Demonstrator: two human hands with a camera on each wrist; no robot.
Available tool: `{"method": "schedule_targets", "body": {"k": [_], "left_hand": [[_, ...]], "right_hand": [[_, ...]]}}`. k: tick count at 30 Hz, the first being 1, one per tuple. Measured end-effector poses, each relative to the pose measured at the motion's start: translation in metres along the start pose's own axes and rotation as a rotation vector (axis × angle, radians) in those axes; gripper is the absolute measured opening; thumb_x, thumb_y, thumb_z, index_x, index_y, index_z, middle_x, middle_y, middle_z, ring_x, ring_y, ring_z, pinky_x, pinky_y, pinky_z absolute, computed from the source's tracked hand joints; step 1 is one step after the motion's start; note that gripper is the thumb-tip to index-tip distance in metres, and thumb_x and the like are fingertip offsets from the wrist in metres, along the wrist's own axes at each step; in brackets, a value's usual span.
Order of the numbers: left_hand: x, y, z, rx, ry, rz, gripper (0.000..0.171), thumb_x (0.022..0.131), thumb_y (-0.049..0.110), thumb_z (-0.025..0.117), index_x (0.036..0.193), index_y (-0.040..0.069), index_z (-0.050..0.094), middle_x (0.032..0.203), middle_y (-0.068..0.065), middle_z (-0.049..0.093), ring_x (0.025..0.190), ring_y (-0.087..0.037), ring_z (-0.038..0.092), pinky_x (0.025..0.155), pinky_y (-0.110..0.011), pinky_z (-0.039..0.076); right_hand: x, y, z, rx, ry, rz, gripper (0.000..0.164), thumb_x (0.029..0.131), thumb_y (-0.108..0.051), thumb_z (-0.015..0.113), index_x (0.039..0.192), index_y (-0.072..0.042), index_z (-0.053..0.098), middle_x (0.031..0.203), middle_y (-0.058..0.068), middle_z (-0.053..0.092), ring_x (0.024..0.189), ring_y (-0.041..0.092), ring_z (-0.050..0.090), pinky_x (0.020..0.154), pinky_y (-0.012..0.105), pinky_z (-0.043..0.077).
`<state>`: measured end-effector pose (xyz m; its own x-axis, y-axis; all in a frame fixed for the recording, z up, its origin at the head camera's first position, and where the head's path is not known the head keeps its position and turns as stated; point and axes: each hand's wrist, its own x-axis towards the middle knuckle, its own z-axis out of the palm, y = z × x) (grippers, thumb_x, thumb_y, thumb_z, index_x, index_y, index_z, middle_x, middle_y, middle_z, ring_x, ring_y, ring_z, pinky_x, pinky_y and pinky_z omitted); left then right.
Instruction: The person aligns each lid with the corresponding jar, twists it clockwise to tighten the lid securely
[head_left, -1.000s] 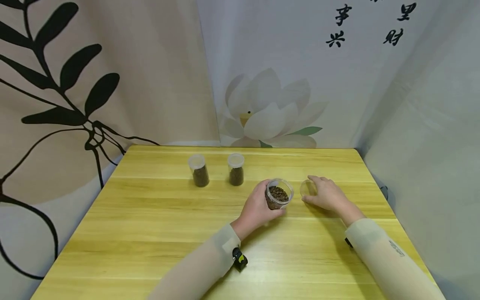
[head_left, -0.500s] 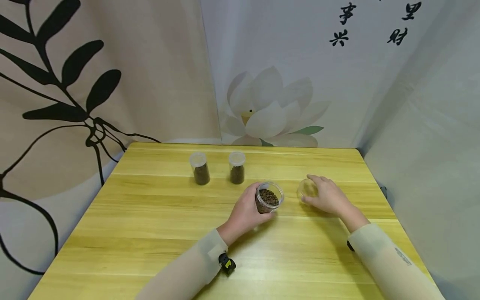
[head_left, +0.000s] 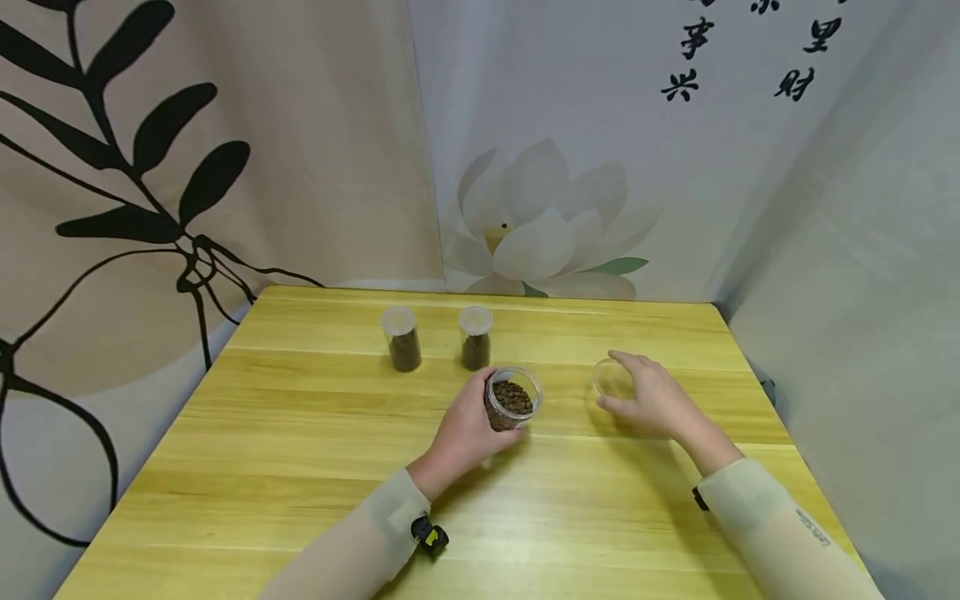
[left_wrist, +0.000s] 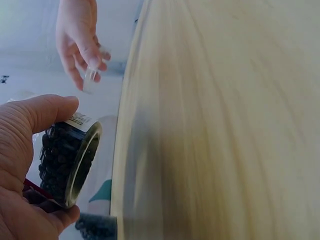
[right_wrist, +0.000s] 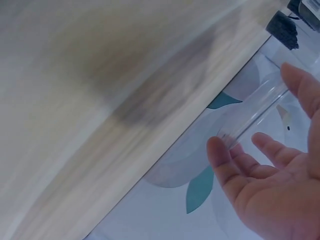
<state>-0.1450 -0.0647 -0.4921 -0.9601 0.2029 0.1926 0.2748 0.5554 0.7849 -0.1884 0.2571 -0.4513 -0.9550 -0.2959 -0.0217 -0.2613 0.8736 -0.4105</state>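
My left hand (head_left: 467, 427) grips an open clear jar (head_left: 513, 398) filled with small dark brown pellets, its mouth tilted up and to the right in the head view. A white label and the pellets show through the jar's wall in the left wrist view. Apart from it on the right, my right hand (head_left: 654, 398) holds a clear round lid (right_wrist: 255, 112) by its edge, between thumb and fingers. Hand and lid are above the table (head_left: 570, 508). Behind the left hand stand two lidded jars, one on the left (head_left: 402, 340) and one nearer (head_left: 476, 338), both partly filled with dark contents.
A hanging cloth with a printed lotus (head_left: 547, 221) closes off the table's back edge. Another light cloth (head_left: 855, 275) hangs along the right side. Black leaf shapes (head_left: 153, 125) are printed on the left cloth.
My left hand has moved left with the jar, away from the right hand. The right hand has stayed nearly in place, still holding the lid. The view has shifted slightly.
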Motion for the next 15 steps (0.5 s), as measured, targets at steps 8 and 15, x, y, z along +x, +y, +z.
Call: {"method": "schedule_targets", "body": {"k": [8,15], "left_hand": [[-0.008,-0.005,-0.018,0.035,0.025,0.011,0.099,0.076,0.025,0.098,0.156,0.009,0.043,0.146,-0.013,0.061,0.132,-0.033,0.062,0.112,-0.054,0.055],[-0.011,-0.012,-0.03,0.071,0.043,0.01,0.097,0.075,0.024,0.099,0.155,0.01,0.046,0.146,-0.012,0.061,0.133,-0.033,0.061,0.112,-0.055,0.054]], "right_hand": [[0.001,-0.012,-0.001,0.038,0.012,-0.04,0.089,0.096,-0.043,0.079,0.164,-0.004,0.038,0.163,0.027,0.047,0.148,0.054,0.044,0.118,0.073,0.041],[0.0,-0.027,-0.004,0.079,0.016,-0.087,0.089,0.095,-0.043,0.081,0.164,-0.005,0.039,0.161,0.027,0.049,0.136,0.051,0.057,0.109,0.068,0.051]]}}
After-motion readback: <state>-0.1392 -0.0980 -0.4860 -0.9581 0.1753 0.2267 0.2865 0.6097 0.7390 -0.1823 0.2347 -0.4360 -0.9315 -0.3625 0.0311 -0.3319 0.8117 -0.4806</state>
